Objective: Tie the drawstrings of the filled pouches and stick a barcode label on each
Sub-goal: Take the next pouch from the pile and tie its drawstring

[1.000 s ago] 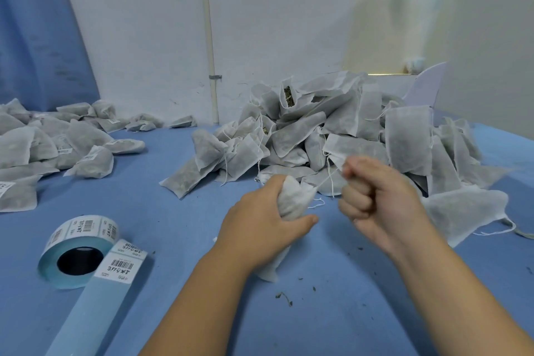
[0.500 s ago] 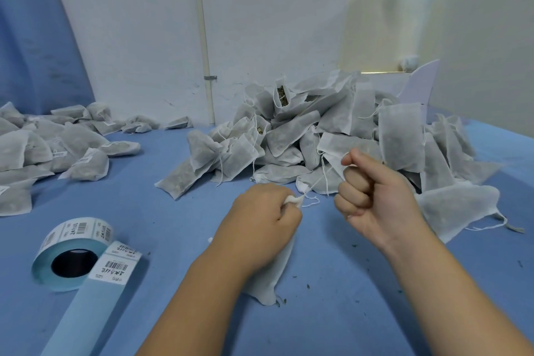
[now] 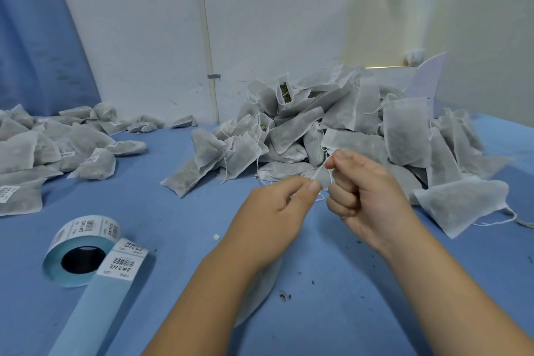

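Observation:
A filled white pouch (image 3: 260, 295) lies on the blue table under my left wrist, mostly hidden by my forearm. My left hand (image 3: 274, 217) pinches its thin white drawstring (image 3: 318, 173) between thumb and forefinger. My right hand (image 3: 364, 193), fingers curled, pinches the same string just above and to the right. A roll of barcode labels (image 3: 83, 246) lies at the lower left, its blue backing strip (image 3: 95, 306) trailing toward me with two labels on it.
A big heap of open filled pouches (image 3: 332, 127) rises behind my hands, against the white wall. A lower pile of tied, labelled pouches (image 3: 52, 147) covers the far left. One loose pouch (image 3: 462, 202) lies right of my right hand. Herb crumbs (image 3: 284, 295) dot the cloth.
My left hand let go of the pouch neck and now pinches the string. The pouch dropped lower under my wrist. My right hand stayed close, still holding the string.

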Action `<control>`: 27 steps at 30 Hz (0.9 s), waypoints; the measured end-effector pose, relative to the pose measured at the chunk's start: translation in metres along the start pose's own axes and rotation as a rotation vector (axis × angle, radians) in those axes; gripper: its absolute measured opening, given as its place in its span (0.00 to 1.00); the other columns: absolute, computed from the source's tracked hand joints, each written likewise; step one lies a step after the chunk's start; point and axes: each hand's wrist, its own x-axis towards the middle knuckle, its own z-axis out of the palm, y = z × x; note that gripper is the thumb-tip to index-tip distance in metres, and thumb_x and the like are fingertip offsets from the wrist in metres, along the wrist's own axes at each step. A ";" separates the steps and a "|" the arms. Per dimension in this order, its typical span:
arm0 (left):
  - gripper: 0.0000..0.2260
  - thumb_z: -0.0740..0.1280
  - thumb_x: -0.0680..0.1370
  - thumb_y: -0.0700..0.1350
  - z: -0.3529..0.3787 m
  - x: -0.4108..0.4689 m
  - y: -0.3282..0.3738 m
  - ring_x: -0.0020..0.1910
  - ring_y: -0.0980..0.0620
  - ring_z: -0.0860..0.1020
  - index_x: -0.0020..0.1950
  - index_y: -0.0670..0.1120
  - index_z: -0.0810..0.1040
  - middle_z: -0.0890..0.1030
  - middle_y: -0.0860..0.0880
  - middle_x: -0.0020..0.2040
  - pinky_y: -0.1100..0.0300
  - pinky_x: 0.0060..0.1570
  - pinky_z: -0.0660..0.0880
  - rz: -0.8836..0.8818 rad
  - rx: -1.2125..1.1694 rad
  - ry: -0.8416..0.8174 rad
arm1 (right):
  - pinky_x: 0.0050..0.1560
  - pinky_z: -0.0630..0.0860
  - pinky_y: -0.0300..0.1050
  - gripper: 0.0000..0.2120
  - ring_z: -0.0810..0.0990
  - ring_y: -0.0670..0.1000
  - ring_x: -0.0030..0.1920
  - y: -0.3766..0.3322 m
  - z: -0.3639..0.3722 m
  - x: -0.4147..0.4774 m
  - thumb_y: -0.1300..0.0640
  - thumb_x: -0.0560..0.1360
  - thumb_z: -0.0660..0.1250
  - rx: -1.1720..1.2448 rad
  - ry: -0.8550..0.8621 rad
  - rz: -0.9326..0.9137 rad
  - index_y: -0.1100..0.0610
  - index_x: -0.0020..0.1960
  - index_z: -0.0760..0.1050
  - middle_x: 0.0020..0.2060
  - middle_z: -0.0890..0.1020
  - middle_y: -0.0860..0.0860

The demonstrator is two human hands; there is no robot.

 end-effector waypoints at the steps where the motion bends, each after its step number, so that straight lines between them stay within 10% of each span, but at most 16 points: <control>1: 0.11 0.60 0.82 0.56 -0.002 0.000 -0.001 0.26 0.60 0.67 0.47 0.60 0.81 0.70 0.58 0.24 0.62 0.33 0.67 -0.006 -0.007 0.007 | 0.22 0.54 0.33 0.08 0.54 0.43 0.20 0.000 0.000 0.000 0.53 0.71 0.66 -0.024 -0.015 0.004 0.58 0.37 0.77 0.22 0.58 0.45; 9: 0.20 0.60 0.78 0.28 -0.005 0.001 0.005 0.42 0.58 0.81 0.43 0.50 0.84 0.83 0.54 0.46 0.67 0.49 0.76 0.041 -0.113 0.065 | 0.23 0.53 0.35 0.09 0.54 0.45 0.21 0.007 0.004 -0.001 0.56 0.75 0.65 -0.139 0.019 0.000 0.57 0.37 0.77 0.21 0.61 0.45; 15: 0.10 0.62 0.68 0.41 -0.008 -0.002 0.013 0.24 0.54 0.70 0.36 0.49 0.83 0.81 0.51 0.32 0.63 0.27 0.68 -0.062 -0.503 0.018 | 0.23 0.55 0.36 0.10 0.56 0.45 0.22 0.009 0.007 -0.002 0.59 0.78 0.65 -0.227 0.055 -0.015 0.58 0.38 0.78 0.21 0.62 0.46; 27: 0.11 0.62 0.81 0.41 -0.010 -0.001 0.015 0.25 0.51 0.73 0.49 0.43 0.85 0.74 0.49 0.29 0.63 0.28 0.72 -0.102 -0.787 0.028 | 0.23 0.58 0.38 0.07 0.58 0.46 0.22 0.015 0.010 -0.003 0.59 0.78 0.67 -0.384 0.098 -0.035 0.54 0.41 0.79 0.22 0.64 0.49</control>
